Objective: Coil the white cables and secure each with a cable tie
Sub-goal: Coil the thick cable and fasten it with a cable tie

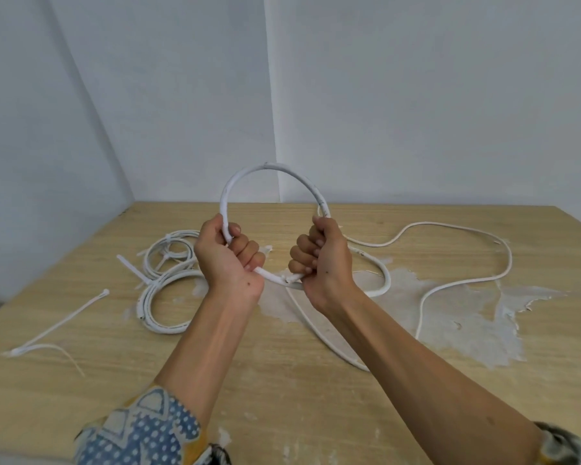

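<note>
first loop of the next cable, gripped in both fists

the wooden table lies below my fingers. slack cable sprawls across it to the right of my right fingers, and i cannot tell how much of it joins what i hold. the white cable rises as one round loop above and between my fists. my left hand is curled tight round its left side and free end, my right hand round its right side. left of my left fingers lie finished coils, already tied, and further left loose cable ties. i judge i am mid-winding. next i must draw slack up into a second matching turn, keeping the crossing clamped so the cable cannot spring open.
</note>
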